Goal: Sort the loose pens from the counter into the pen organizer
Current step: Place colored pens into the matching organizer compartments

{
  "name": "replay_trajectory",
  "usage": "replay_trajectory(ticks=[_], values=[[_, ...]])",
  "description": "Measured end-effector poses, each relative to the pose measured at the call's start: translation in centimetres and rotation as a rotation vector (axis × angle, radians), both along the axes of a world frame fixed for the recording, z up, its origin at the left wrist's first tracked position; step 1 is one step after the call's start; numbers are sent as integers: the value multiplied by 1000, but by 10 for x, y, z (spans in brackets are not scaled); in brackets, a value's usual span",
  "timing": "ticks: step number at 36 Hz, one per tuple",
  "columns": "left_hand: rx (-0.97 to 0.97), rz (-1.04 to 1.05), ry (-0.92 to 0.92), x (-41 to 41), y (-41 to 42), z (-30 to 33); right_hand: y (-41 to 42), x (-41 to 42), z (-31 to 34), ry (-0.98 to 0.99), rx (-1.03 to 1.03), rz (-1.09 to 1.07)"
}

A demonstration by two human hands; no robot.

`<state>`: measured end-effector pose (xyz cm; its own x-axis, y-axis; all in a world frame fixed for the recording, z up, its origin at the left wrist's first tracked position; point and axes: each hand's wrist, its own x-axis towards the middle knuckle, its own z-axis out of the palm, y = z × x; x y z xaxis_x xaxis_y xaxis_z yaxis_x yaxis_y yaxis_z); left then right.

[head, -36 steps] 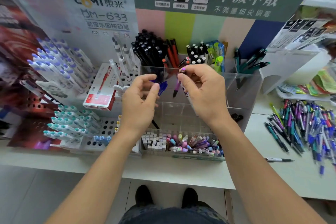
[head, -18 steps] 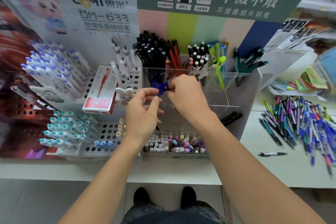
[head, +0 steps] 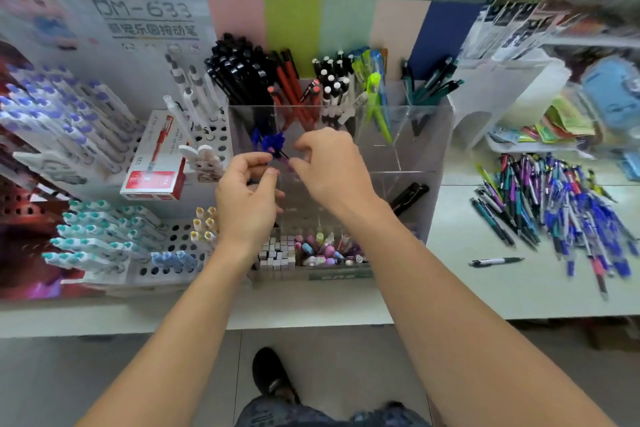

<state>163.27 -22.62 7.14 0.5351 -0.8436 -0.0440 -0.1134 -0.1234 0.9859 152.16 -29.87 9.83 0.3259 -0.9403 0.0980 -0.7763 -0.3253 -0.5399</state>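
The clear acrylic pen organizer [head: 419, 135] stands on the white counter [head: 415, 291], with black, red, white-capped, green and teal pens in its back compartments. Both hands meet over its front left compartment. My left hand [head: 246, 198] pinches a small bunch of blue pens [head: 272, 143] whose tops stick up above its fingers. My right hand [head: 329, 170], fingers curled, pinches a purple pen [head: 286, 163] right beside the blue ones. A heap of loose pens [head: 557, 201] lies on the counter at the right, with a single white pen [head: 495, 262] in front of it.
A white peg display [head: 104, 243] with teal and blue pens stands to the left, with a red pen box [head: 156, 166] leaning on it. A low tray of erasers and small pastel items [head: 311, 253] sits in front of the organizer. Black pens [head: 407, 196] lie in a lower right compartment.
My right hand has brought the purple pen down and left to the blue pens at the front left compartment. My left hand stays there. The camera has moved closer.
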Motion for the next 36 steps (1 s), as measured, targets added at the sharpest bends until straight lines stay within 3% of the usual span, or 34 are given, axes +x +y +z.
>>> replay_trajectory(ticks=[6,10,17,23,28,32,36], values=[[81,-136,-85,-61,6,-1,32,-109,-3,-135,4,-2],[183,-276,-71,-150,11,-17,49,-221,-40,-18,187,-183],[558,-617,-3,-324,7,-76,65,-403,-116,250,459,-432],[873,-566,427,-393,-11,-110,50,-452,-150,158,511,-359],[898,-391,671,-424,-45,-150,21,-462,-176,168,618,-293],[788,-253,744,-442,-79,-175,-3,-471,-188,138,688,-217],[730,-230,595,-456,-118,-180,-22,-488,-186,39,680,-214]])
